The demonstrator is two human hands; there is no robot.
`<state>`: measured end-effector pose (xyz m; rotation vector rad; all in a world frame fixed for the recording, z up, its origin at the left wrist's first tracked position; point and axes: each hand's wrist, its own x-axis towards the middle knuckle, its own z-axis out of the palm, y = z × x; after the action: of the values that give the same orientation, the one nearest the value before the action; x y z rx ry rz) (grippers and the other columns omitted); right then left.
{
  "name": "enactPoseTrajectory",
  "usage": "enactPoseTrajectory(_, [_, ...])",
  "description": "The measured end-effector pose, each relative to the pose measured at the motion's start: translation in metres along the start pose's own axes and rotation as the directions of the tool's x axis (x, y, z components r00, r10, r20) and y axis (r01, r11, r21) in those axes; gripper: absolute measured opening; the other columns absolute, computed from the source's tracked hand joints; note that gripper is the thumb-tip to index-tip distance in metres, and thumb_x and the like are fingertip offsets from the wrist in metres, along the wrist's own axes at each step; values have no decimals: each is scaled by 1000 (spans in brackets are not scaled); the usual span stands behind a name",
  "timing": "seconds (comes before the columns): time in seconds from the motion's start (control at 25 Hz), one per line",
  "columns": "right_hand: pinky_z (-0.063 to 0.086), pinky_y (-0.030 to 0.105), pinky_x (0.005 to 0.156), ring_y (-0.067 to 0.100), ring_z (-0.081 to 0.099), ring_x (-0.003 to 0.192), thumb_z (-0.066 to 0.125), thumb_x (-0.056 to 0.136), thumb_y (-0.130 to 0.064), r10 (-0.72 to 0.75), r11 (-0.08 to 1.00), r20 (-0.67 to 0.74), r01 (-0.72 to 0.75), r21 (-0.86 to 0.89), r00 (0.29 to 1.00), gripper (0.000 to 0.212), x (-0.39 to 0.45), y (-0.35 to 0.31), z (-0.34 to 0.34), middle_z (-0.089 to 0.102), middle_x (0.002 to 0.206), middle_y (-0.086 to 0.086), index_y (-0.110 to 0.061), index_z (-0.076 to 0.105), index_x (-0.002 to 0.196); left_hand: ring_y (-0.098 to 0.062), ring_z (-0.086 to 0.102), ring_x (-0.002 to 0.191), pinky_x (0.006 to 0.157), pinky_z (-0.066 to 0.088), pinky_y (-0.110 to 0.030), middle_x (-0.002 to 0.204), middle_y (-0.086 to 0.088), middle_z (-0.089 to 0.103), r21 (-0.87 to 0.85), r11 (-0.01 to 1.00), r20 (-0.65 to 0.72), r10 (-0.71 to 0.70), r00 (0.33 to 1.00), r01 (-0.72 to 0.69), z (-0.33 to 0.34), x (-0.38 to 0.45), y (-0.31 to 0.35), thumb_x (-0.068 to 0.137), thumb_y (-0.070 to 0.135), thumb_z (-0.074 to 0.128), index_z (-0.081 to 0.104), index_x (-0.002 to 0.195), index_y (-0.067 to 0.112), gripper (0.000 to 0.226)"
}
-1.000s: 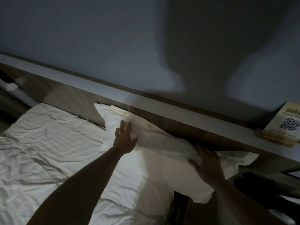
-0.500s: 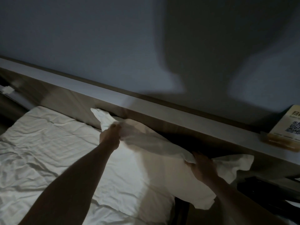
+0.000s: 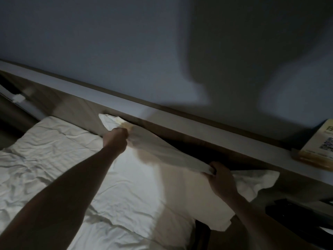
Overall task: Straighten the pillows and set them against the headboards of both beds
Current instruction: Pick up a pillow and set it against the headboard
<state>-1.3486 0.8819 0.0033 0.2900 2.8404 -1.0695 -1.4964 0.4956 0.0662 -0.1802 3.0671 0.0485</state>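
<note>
A white pillow (image 3: pixel 162 177) lies at the head of the bed, its top edge close to the wooden headboard (image 3: pixel 75 107). My left hand (image 3: pixel 117 138) grips the pillow's upper edge near its left corner, fingers curled into the fabric. My right hand (image 3: pixel 220 177) grips the same edge further right, bunching the cloth. The edge is pulled taut between both hands. The pillow's right corner (image 3: pixel 259 181) hangs past the mattress side. The room is dim.
A wrinkled white sheet (image 3: pixel 45 159) covers the bed to the left. The headboard's pale top ledge (image 3: pixel 198 123) carries a QR-code card stand (image 3: pixel 322 147) at the right. A dark nightstand (image 3: pixel 297 219) sits at the lower right, beside the bed.
Both hands went from lying flat on the pillow to gripping its top edge. They have lifted and stretched that edge between them.
</note>
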Motion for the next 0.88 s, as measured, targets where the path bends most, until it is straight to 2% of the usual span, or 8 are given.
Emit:
enactPoseTrajectory(0.08, [56,44,84,26,66,101,71,94,-31,-13,998,-61,8,-69,998,21,3,2,2,70,105,5,-16,68,107,-31,65,118,88,52,-36,132,-2,65,-116,993,78,42,996,-33,10,-10,12,91,21,65,67,124,29,34])
enactPoseTrajectory(0.2, [56,46,76,27,64,92,68,96,-23,-107,993,-249,90,-81,962,5,6,7,-8,69,95,4,-19,68,98,-31,54,134,105,51,-44,158,-3,42,-301,940,156,214,964,-160,30,-36,36,88,19,70,44,151,26,69])
enactPoseTrajectory(0.36, [52,40,87,28,60,104,59,101,-17,-334,931,-352,246,-270,875,15,5,17,-7,66,109,6,-12,71,108,-34,25,153,119,38,-48,171,-5,15,-272,938,227,277,934,-212,47,-57,55,87,21,69,26,160,22,85])
enactPoseTrajectory(0.52, [52,37,96,22,56,120,66,94,-17,-360,906,-161,303,-295,919,32,-10,21,1,59,130,3,-19,65,126,-35,11,157,119,37,-48,173,-7,-3,-225,953,221,254,942,-204,52,-80,65,83,20,71,14,163,21,98])
enactPoseTrajectory(0.6, [47,48,109,23,49,138,70,90,-25,-264,903,-39,232,-363,964,55,-20,26,11,51,149,0,-27,54,142,-34,4,159,122,32,-51,173,-4,-9,-219,960,310,239,920,-176,58,-90,70,81,21,71,8,164,24,104])
enactPoseTrajectory(0.68, [34,57,118,30,37,149,68,92,-34,-144,901,-20,122,-417,989,70,-26,31,18,38,163,3,-25,38,155,-32,3,160,124,29,-51,174,0,-8,-261,952,405,258,877,-159,60,-97,73,82,23,69,8,164,26,103])
enactPoseTrajectory(0.8, [16,59,125,35,17,158,62,96,-42,-81,916,-4,73,-394,997,83,-43,30,20,16,173,4,-23,18,164,-32,11,159,123,32,-48,174,2,-2,-332,928,348,286,893,-168,53,-115,71,83,25,68,16,163,27,95])
enactPoseTrajectory(0.88, [12,57,127,33,9,160,61,97,-45,-85,928,11,83,-364,996,85,-58,26,19,7,174,0,-26,14,165,-30,15,158,121,35,-46,174,3,1,-368,913,281,290,915,-176,47,-139,62,86,26,68,21,163,27,90])
